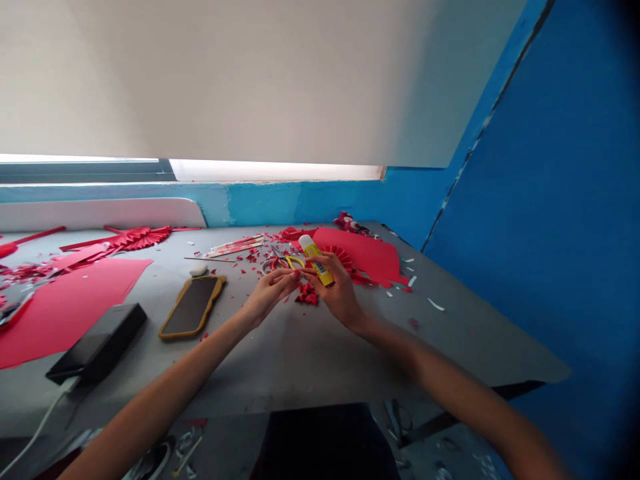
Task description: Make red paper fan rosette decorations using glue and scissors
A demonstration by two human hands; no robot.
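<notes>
In my right hand (339, 288) is a yellow glue stick (318, 261) with a white end, tilted up and to the left. My left hand (271, 293) pinches a small piece of red paper (297, 274), and the fingertips of both hands come close together there. Just below them lies a little heap of red paper scraps (307, 295). Behind the hands rest scissors (276, 264) with red and yellow handles. A pleated red paper fan (338, 256) sits partly hidden behind my right hand.
A phone in a yellow case (194, 308), a black box (98, 343) with a white cable, and red paper sheets (95, 300) occupy the left. Further back are thin sticks (235, 247). A large red sheet (367, 253) and a plush toy (346, 221) lie back right. Blue wall (540, 200) borders the table.
</notes>
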